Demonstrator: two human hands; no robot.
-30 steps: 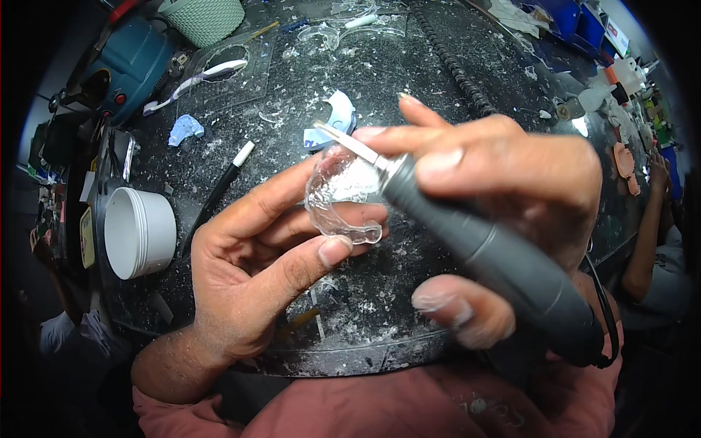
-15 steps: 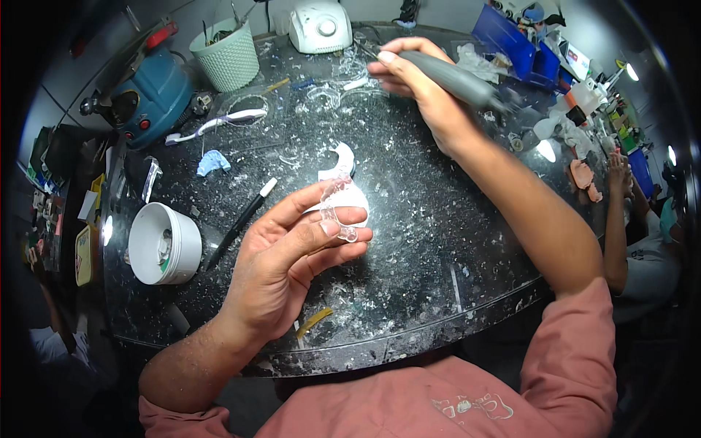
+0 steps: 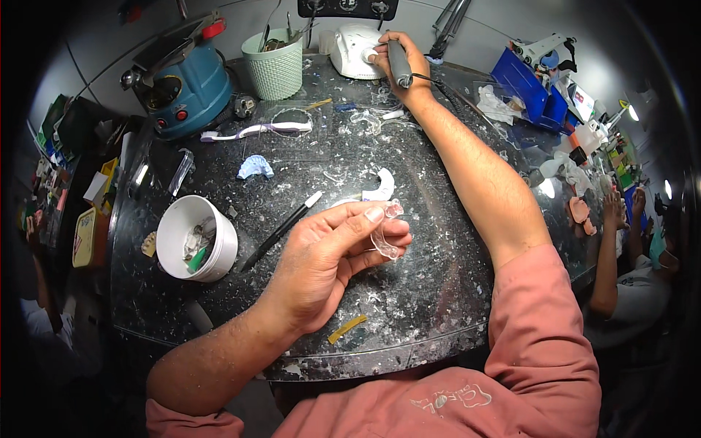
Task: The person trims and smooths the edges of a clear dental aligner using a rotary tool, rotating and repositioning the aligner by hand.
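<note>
My left hand (image 3: 328, 256) pinches a clear, horseshoe-shaped plastic tray (image 3: 384, 241) above the middle of the bench. At the back, my right hand (image 3: 408, 68) grips a dark grey rotary handpiece (image 3: 399, 64), with fingertips at the knob of a white control box (image 3: 351, 51); whether they touch it is unclear. Behind my left hand lies a white horseshoe-shaped piece (image 3: 380, 185). A black pen with a white cap (image 3: 281, 230) is beside that hand. A light blue dental cast (image 3: 255, 166) lies farther back.
A white tub (image 3: 174, 231) with small parts stands left; behind are a toothbrush (image 3: 259, 130), a blue machine (image 3: 189, 87) and a green basket of tools (image 3: 272, 75). Blue bins (image 3: 537, 91) are back right, a yellow strip (image 3: 347, 328) near the front edge. Other people work at both sides (image 3: 621, 292).
My right hand has carried the handpiece from above the tray to the control box at the back. My left hand still holds the tray, now turned more edge-on. The view has tilted upward.
</note>
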